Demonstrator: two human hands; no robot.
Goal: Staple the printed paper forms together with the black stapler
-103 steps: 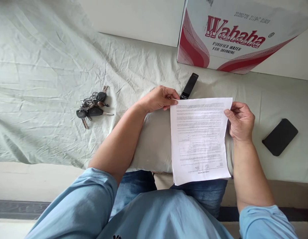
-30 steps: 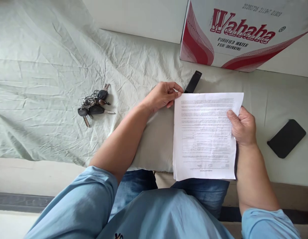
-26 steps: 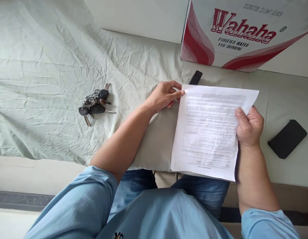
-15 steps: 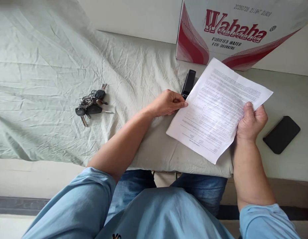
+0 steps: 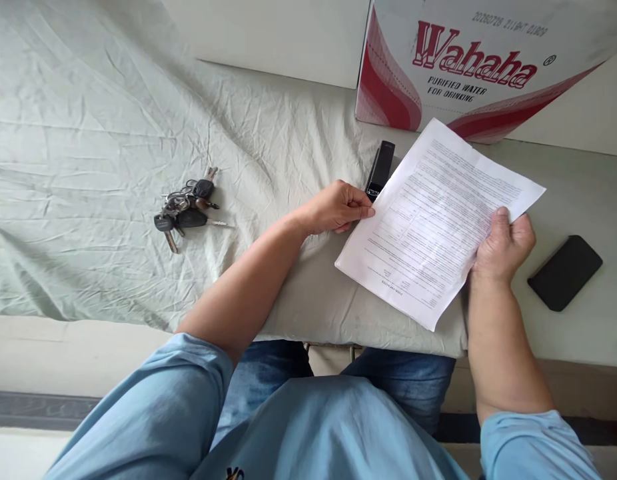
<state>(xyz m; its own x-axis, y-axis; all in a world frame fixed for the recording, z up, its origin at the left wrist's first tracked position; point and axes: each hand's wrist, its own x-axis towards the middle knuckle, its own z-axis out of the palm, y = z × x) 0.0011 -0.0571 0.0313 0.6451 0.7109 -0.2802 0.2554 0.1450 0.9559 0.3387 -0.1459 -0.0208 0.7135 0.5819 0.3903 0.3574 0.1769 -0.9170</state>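
Between my hands is a printed sheet of paper [image 5: 428, 227], tilted, its lines of text upside down to me. My left hand [image 5: 338, 207] pinches the left edge between thumb and fingers. At the right edge my right hand [image 5: 503, 247] grips the paper, thumb on top and the other fingers partly hidden beneath. Just beyond my left fingertips lies a black stapler-like object [image 5: 380, 168], its near end close to the paper's edge. Whether the paper is one sheet or several, I cannot tell.
A bunch of keys [image 5: 191, 210] lies on the wrinkled pale green cloth [image 5: 268, 147] at left. To the right of my right hand is a black phone-like case [image 5: 565, 273]. A water carton [image 5: 481, 73] stands at the back, just behind the paper's far corner.
Almost nothing differs. The view has shifted very slightly, and both hands keep the same hold on the paper.
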